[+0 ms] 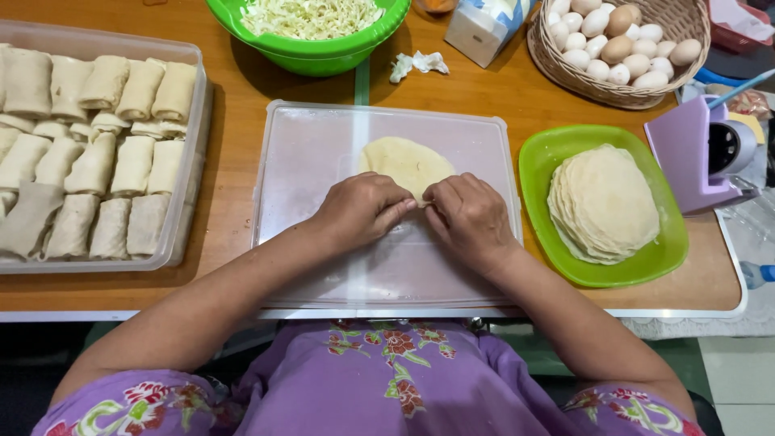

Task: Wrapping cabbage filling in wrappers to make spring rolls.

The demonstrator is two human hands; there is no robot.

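Observation:
A thin round pale wrapper (404, 160) lies on a clear plastic lid (307, 153) in the middle of the wooden table. My left hand (359, 210) and my right hand (468, 218) sit side by side on the wrapper's near edge, fingers curled over it and fingertips meeting at the fold. What lies under the fingers is hidden. A stack of the same round wrappers (603, 202) rests on a green plate (542, 173) to the right.
A clear tray (190, 161) at the left holds several finished rolls (89, 153). At the back stand a green bowl of shredded cabbage (311, 24), a wicker basket of eggs (617, 44), a carton (484, 28) and a purple device (702, 149).

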